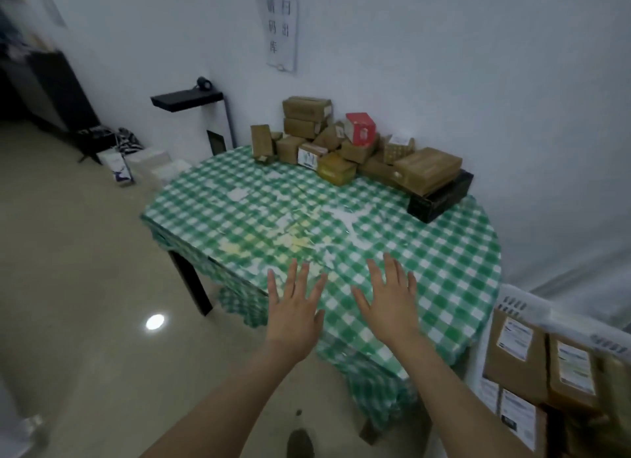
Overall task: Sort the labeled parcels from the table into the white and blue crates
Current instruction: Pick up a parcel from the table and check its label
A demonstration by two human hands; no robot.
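- Head view: the left hand (295,307) and the right hand (389,304) hover palm-down over the near edge of the bench (444,269). Each grip is spread, fingers straight, holding nothing.
- The pile of parcels (345,143) lies well apart from both hands, at the far side of the bench against the wall, ahead and a little to the right. By that judgement the right hand is the nearer.
- The nearest piece is a small yellowish carton (336,172). A long flat brown carton (428,170) rests on a black box (440,198), its long axis slanting away to the right.
- The parcels are mostly taped brown cardboard, blocky and stiff-edged, and one is a red box (360,128).
- The bench wears a glossy green-checked cloth, worn pale in the middle.
- The white crate (522,304), slotted plastic, stands just right of the bench, already holding labelled parcels (512,348). The blue crate is not in view.
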